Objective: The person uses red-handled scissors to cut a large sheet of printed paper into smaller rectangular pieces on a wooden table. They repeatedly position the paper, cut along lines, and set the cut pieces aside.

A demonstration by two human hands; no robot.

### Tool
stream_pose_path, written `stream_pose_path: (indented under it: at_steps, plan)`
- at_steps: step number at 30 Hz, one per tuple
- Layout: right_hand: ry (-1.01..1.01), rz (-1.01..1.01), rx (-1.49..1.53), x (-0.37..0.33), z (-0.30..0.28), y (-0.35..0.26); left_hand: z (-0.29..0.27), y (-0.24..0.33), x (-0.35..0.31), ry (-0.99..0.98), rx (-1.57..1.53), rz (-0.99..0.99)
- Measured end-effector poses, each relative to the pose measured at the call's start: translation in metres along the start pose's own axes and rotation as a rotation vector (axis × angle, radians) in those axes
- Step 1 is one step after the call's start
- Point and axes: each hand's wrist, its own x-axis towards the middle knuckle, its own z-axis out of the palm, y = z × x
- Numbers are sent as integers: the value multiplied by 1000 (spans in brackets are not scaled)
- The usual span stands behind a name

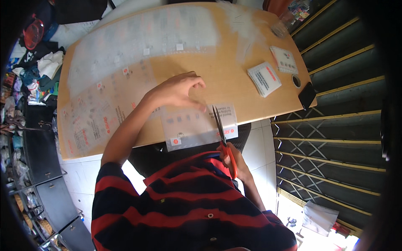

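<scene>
My right hand [237, 156] grips scissors [228, 155] by their red-orange handles, the blades slightly apart and pointing away from me. The blades lie over the right part of a translucent printed plastic sheet [190, 123] at the table's near edge. A white printed card [229, 119] shows at that sheet's right end, overlapping it. My left hand [181, 90] hovers just beyond the sheet, fingers curved and apart from the thumb. Nothing shows between them. Whether the thumb touches the sheet, I cannot tell.
Translucent printed sheets [138, 37] cover the table's far left. At the right are a stack of printed cards [264, 79], more cards [284, 60], a tape roll [296, 81] and a black phone [307, 96]. A folding metal gate [331, 138] stands beyond the right edge.
</scene>
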Motion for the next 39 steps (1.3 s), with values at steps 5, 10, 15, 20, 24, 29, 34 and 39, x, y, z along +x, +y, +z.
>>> stream_pose_path:
  at_steps: [5,10,15,20,24,29,34,39]
  plan:
    - [29,22,159,19,11,-16,29,20,-24,97,319,-26]
    - [27,0,166,20,5,-16,33,12,-18,79,148,-171]
    - [49,12,145,14,2,-25,32,11,-19,163,198,-121]
    - [66,-32,44,4,-4,-22,19,1,-15,272,27,-131]
    - [40,54,17,-4,-9,-22,-13,3,-11,156,-549,-391]
    - [-21,77,-9,-1,-16,-13,2,-41,-8,184,-634,-248]
    - [-8,96,-32,1,-17,-15,-11,-17,-7,144,-669,-320]
    - [5,56,-97,15,-9,-16,11,-28,-4,128,-384,-101]
